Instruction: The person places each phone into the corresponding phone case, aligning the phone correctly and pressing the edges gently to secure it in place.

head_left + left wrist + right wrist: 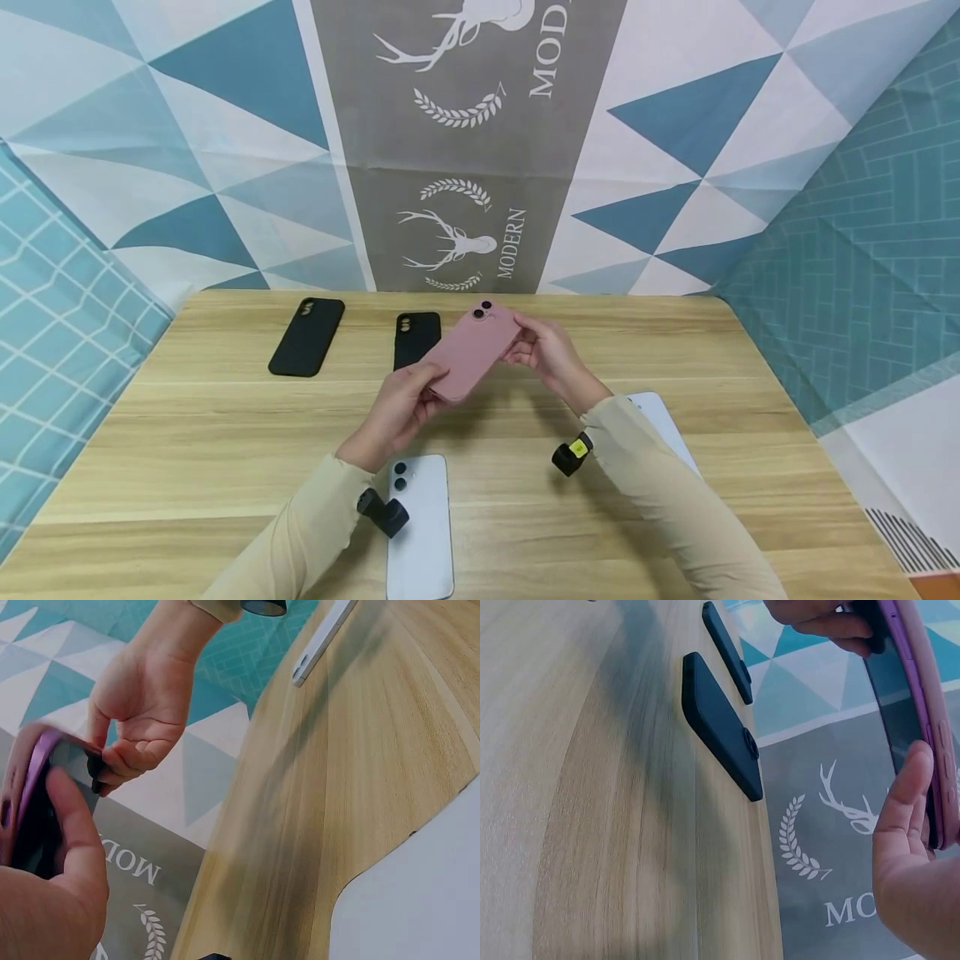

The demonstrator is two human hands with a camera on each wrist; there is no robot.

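Observation:
A pink phone [472, 350] is held up tilted above the table, its back with two camera lenses facing the head camera. My left hand [401, 404] grips its lower left end, thumb on the back. At the upper right corner my right hand [543, 350] pinches the edge. Side on, a pink case [934, 690] lies along the phone's shiny purple-pink frame [907, 667]. A dark glossy screen side shows in the right wrist view. Near the right fingertips in the left wrist view is a small black piece [96, 766]; its kind I cannot tell.
Two black phone cases [306, 337] [417, 337] lie toward the back left of the wooden table [187, 467]. A white phone [420, 533] lies below the left wrist. Another white phone [663, 425] is partly hidden by the right sleeve. Patterned cloth [465, 150] hangs behind the table.

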